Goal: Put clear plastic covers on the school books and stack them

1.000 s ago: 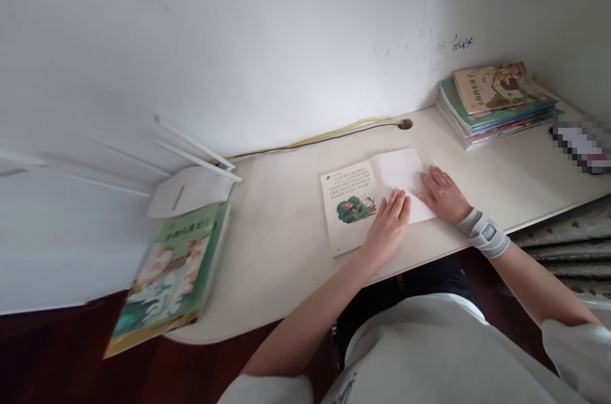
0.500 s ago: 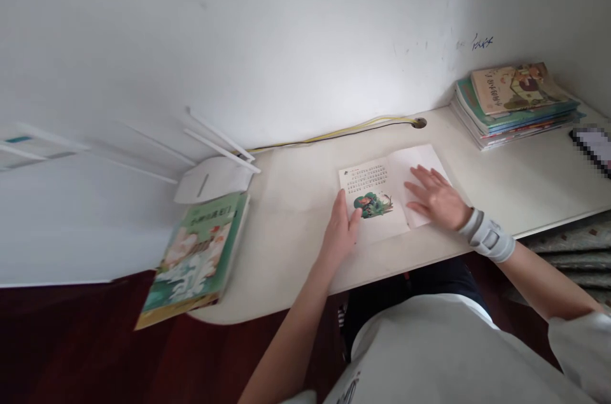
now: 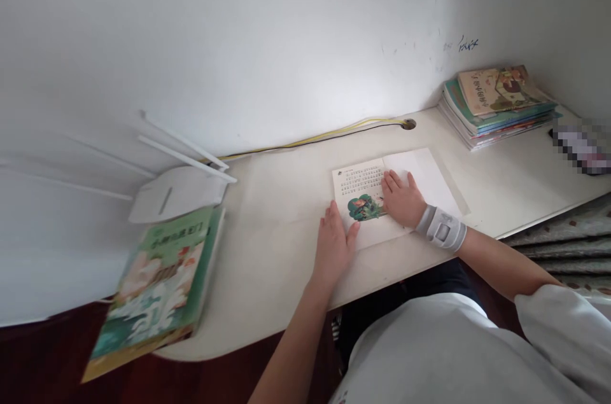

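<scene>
An open picture book (image 3: 377,235) lies flat on the white desk (image 3: 281,251) in front of me. Its left page has lines of print above a green plant drawing; the right page is blank. My left hand (image 3: 335,240) rests along the book's left edge, thumb held apart from the fingers. Across the inner fold lies my right hand (image 3: 403,199), palm down with fingers stretched out, covering part of the left page's print and drawing. A grey wristband (image 3: 442,229) is wrapped round the right wrist.
Green-covered books (image 3: 157,283) overhang the desk's left end, beside a white router (image 3: 179,191) with long antennas. At the back right stand a stack of books (image 3: 499,102) and a phone (image 3: 580,148). A yellow cable (image 3: 324,134) runs along the wall to a round hole (image 3: 409,125).
My right hand has moved left from the blank right page onto the fold and left page. My left hand stays at the left edge. The camera view has shifted slightly.
</scene>
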A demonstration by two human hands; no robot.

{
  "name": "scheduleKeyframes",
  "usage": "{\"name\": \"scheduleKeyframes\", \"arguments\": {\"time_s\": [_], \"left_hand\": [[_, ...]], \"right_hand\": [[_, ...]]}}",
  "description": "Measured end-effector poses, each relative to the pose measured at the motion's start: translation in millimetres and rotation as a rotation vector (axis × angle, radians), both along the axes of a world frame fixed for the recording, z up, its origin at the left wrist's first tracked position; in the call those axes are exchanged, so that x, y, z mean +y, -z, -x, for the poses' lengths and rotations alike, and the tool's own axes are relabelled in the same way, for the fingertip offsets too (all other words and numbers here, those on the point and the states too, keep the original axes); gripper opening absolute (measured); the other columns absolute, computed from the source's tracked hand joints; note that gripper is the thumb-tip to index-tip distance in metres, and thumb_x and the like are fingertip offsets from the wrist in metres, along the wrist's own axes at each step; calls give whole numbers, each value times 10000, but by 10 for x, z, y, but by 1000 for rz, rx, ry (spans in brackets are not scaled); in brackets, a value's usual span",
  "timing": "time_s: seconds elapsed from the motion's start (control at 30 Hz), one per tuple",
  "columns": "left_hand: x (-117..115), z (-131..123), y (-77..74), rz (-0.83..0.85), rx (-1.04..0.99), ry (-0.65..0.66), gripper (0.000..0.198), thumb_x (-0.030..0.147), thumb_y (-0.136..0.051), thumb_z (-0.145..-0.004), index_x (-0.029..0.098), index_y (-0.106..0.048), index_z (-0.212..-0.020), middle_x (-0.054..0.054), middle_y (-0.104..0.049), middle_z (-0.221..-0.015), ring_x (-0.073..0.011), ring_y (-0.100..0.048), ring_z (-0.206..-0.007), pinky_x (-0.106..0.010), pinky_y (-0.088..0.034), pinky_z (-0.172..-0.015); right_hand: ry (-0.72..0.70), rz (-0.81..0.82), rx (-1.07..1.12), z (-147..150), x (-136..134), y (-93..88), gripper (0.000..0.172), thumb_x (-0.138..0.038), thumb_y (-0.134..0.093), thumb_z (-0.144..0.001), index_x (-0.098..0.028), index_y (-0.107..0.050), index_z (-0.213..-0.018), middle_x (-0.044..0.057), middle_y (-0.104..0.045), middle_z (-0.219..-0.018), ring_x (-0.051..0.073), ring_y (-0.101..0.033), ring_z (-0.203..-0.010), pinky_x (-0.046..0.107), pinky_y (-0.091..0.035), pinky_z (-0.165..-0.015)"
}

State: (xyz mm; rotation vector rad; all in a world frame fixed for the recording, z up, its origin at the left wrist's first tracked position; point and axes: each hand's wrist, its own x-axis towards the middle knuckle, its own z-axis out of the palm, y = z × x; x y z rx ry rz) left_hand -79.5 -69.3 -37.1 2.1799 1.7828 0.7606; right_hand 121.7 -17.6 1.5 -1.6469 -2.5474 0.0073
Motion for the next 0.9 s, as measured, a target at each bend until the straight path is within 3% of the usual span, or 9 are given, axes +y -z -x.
{"name": "scheduleKeyframes", "arguments": {"time_s": [0.27,0.7,0.8,0.9], "left_hand": [[-3,-4,8,-11,36,-11,674,488,-317,-913,65,-191,-1423,-262,-378,-1407,-341,-340,-1329,-574,-290,-1062],[-36,-87,-126,86,187,17,748,533,-317,-888,43,-195,-1440,-225,-377,-1426,-369,-224,-1372,-567,-234,-1079],[-8,-88,-171,153,18,-23,701,537,-326,-884,104,-251,-1430,-185,-361,-1449,-334,-243,-1375,-553,-209,-1097],[68,-85,-322,312,-395,-96,638,540,-362,-881,174,-310,-1401,-147,-391,-1441,-267,-339,-1343,-450,-296,-1083]], "right_hand": [[35,38,-1,-69,36,-31,471,-183,-304,-911,-48,-411,-1350,189,-324,-1457,278,-274,-1368,587,-225,-1066],[87,-15,45,-201,55,20,468,-134,-327,-878,-58,-454,-1322,187,-332,-1458,280,-268,-1370,546,-195,-1088],[93,60,103,-219,30,27,499,-132,-367,-854,-58,-421,-1344,180,-282,-1484,279,-229,-1384,528,-210,-1088],[115,131,145,-221,12,9,536,-125,-360,-847,-56,-365,-1378,168,-231,-1507,271,-185,-1398,520,-197,-1095]]}}
